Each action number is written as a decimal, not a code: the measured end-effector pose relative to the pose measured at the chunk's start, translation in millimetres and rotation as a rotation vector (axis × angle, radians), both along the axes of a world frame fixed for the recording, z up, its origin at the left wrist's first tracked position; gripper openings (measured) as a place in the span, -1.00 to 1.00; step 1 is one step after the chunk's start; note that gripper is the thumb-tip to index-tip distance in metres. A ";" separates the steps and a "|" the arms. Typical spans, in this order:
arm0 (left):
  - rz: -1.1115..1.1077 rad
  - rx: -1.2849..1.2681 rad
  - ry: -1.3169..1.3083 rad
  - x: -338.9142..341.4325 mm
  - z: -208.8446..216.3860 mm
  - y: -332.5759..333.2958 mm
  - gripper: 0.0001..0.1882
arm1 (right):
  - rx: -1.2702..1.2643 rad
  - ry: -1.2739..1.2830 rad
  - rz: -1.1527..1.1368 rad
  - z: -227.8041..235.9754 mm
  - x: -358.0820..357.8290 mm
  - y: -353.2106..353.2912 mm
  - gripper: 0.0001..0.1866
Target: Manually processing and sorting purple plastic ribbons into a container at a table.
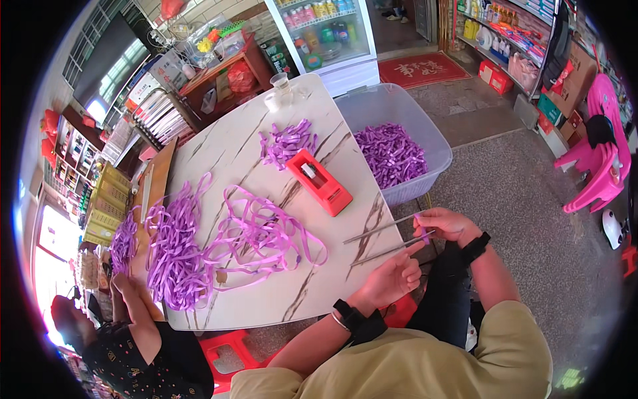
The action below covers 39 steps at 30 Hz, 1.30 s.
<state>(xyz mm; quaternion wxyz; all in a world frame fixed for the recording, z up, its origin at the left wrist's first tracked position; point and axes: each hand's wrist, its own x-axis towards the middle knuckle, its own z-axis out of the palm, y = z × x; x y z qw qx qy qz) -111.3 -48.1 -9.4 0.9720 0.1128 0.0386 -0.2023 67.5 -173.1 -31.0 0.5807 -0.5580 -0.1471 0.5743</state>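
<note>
Two thin metal rods jut side by side over the table's right edge, and a small piece of purple ribbon lies across them. My right hand pinches this ribbon at the rods' near end. Just below, my left hand has its index finger stretched toward the lower rod and its other fingers loosely curled; nothing shows in it. On the marble-patterned table are a red tool with a cut-out middle, a loose tangle of purple ribbon, a thick heap of ribbon and a small ribbon pile.
A clear plastic bin with many purple ribbon pieces stands beyond the table's right edge. Clear cups are at the far corner. At the left, another person handles more ribbon. A pink chair stands far right, a red stool below the table.
</note>
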 end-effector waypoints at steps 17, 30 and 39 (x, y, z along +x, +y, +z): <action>-0.004 -0.050 -0.042 -2.6 -10.9 0.4 -0.62 | -0.273 -0.723 -0.449 137.8 1.8 -104.7 -0.74; 0.339 0.166 -0.083 -52.9 42.3 72.7 -0.75 | 0.217 -0.764 0.069 182.4 27.8 215.5 -0.76; 0.782 0.103 0.159 -96.3 26.9 142.2 -0.81 | 0.077 -0.965 0.637 120.3 -72.6 257.3 -0.79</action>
